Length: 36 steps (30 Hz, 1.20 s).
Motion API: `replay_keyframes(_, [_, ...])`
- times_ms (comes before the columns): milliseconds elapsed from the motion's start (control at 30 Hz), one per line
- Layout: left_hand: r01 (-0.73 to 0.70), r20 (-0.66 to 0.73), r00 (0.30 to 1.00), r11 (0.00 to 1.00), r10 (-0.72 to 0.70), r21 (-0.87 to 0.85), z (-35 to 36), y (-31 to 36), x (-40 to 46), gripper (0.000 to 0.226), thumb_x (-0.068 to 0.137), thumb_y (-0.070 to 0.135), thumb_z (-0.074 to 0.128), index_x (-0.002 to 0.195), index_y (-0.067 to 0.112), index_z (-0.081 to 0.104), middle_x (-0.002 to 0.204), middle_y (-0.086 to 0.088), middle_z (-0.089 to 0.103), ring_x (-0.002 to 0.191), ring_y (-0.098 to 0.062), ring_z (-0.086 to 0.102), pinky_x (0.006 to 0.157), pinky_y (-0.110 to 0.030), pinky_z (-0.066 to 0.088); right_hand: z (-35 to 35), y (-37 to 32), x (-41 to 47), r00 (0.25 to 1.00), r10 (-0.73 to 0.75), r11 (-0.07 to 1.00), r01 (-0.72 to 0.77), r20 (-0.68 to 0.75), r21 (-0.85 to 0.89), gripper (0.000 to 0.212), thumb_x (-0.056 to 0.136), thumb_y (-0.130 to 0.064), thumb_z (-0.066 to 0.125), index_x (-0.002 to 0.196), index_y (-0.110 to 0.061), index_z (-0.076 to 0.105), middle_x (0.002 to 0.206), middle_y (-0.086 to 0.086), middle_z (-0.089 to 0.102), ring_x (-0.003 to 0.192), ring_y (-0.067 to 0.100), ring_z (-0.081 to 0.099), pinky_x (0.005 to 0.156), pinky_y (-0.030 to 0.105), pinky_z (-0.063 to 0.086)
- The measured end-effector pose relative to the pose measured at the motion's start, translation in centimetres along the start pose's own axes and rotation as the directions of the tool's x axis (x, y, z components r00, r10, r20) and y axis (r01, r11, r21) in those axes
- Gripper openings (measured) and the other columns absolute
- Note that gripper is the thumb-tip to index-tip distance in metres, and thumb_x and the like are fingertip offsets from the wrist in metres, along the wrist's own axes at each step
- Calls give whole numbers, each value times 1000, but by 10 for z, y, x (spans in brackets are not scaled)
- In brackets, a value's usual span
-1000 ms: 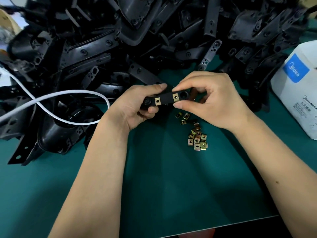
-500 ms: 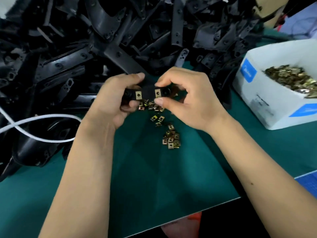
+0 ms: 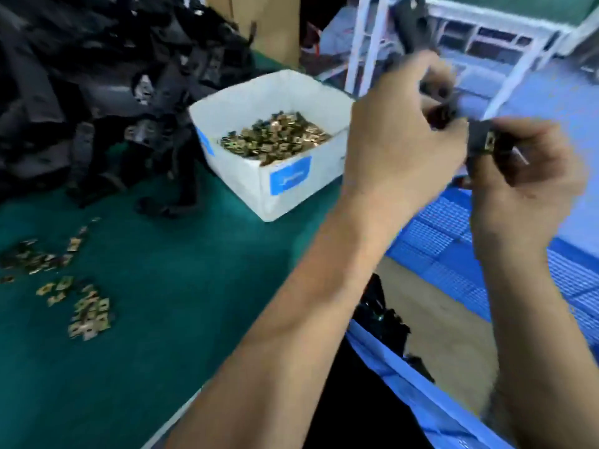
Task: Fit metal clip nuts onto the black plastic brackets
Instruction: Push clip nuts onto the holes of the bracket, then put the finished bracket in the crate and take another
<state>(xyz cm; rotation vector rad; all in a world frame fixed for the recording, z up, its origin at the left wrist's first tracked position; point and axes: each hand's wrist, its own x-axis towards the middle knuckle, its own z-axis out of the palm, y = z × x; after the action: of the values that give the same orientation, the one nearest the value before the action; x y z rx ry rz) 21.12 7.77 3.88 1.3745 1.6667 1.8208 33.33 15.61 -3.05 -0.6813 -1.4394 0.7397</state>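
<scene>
You hold the black plastic bracket (image 3: pixel 479 141) up off the table, out past the right edge of the green mat (image 3: pixel 168 319) and above the blue ribbed plastic crate (image 3: pixel 453 241). Your left hand (image 3: pixel 398 150) has its fingers curled round the bracket's left end, and your right hand (image 3: pixel 525 186) pinches the right end with thumb and fingers wrapped about it. The bracket reads as a short, dark, flat bar; most of it is hidden between your two hands and the picture is smeared by motion, so its full outline cannot be told. One brass-coloured metal clip nut (image 3: pixel 490 141) shows on the bracket's face near your right thumb, a small square plate with a dark hole in the middle.

To the left of your left hand, on the mat, stands a white cardboard box with blue labels (image 3: pixel 285 186), part-filled with a heap of the same brass-coloured clip nuts (image 3: pixel 275 137). A loose scatter of clip nuts (image 3: pixel 87 309) lies on the mat near its left edge, well apart from the box. A large pile of black plastic brackets (image 3: pixel 97 85) fills the far left of the table, its nearest pieces just beside the box. Beyond your hands a white metal frame (image 3: pixel 363 40) stands on the floor.
</scene>
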Motion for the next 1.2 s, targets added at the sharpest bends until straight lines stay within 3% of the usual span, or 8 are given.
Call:
replay_keyframes(167, [68,276,951,964,-141,258,99,-88,-49,12,81,4,73,90,11,69,88,-5,74,87,-29,70,81,-44,55,-84,91,-63,924,372,913,-382,-94,-144,28,80,2,63,85,-25,68,70,-14,69,61,0,69,55,23,57])
replay_keyframes(300, [206,504,705,824,-499,527,123,-173,-120,21,83,15,74,104,12,69,103,-12,74,100,-34,68,84,-42,55,-124,174,-143,548,820,486,-819,-167,-304,17,72,0,76,70,-17,74,61,-6,71,63,15,70,73,53,64])
replay_keyframes(467, [37,561,394,622,-728,782,119,-222,-165,40,86,27,74,120,11,59,122,-16,65,117,-37,61,97,-41,51,-136,215,-201,177,973,107,-913,-146,-392,17,82,8,74,96,0,76,66,7,71,58,20,66,51,27,56])
replay_keyframes(600, [12,508,387,555,-769,831,116,-233,-167,42,91,29,69,127,10,56,130,-18,58,124,-38,54,102,-41,46,-125,215,-216,47,999,40,-967,-23,-251,25,91,14,66,113,5,64,88,22,67,76,33,65,69,36,60])
replay_keyframes(700, [48,508,418,577,-753,816,113,-232,-159,42,92,32,69,128,12,60,130,-16,61,124,-38,55,101,-41,49,-126,214,-215,25,1000,20,-938,-10,-346,22,97,0,64,117,-7,65,93,9,67,68,16,70,64,27,59])
replay_keyframes(867, [99,561,551,716,-618,691,113,-200,-131,34,95,30,69,125,15,66,126,-8,65,117,-29,61,98,-41,53,-103,192,-173,154,980,103,-932,-125,-348,16,95,4,60,107,11,67,70,11,57,28,7,48,32,21,39])
replay_keyframes(1100, [-181,463,886,936,22,301,77,-85,-59,17,92,16,69,109,18,71,108,6,70,96,-15,66,87,-38,55,-26,79,-71,748,663,743,-659,-3,-118,16,93,-24,54,79,-29,59,74,-13,63,72,3,57,75,31,50])
replay_keyframes(1200, [-332,223,929,930,294,159,23,-44,-34,6,90,11,68,94,12,71,90,6,69,83,-14,65,72,-35,55,15,21,-32,909,415,906,-411,29,-97,12,75,-38,62,73,-27,66,69,-14,64,70,9,58,65,32,48])
